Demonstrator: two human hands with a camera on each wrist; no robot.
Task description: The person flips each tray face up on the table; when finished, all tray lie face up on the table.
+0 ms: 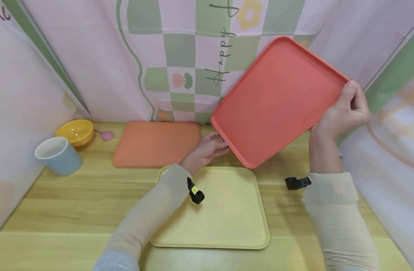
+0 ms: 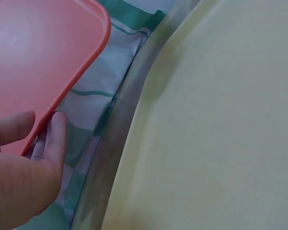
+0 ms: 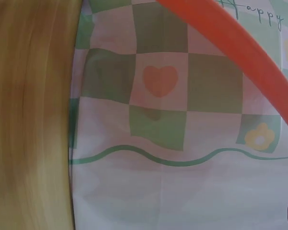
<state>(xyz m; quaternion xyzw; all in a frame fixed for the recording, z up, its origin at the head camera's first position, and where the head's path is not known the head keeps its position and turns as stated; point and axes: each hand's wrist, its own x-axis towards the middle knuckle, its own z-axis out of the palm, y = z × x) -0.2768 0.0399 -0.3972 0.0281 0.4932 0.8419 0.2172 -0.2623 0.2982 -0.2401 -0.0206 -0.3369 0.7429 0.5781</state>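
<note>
from my remote station i have the coral-red tray [image 1: 278,101] up in the air, tilted, its inner face partly toward the head camera. my right hand [image 1: 342,109] grips it at the right-hand corner, and my left hand [image 1: 207,150] pinches the lower left edge, thumb on one side of the rim and fingers on the other in the left wrist view. the pale yellow tray [image 1: 234,214] lies flat on the wooden table [image 1: 58,214], below my left forearm. behind it, to the left, sits an orange rectangular slab [image 1: 156,143]; i cannot tell if it is an upturned tray. farther left stand a blue cup [image 1: 63,160] and, just behind, a yellow bowl [image 1: 79,137] with a pink spoon [image 1: 107,136] beside it. a checked curtain [image 1: 180,52] hangs at the back.
</note>
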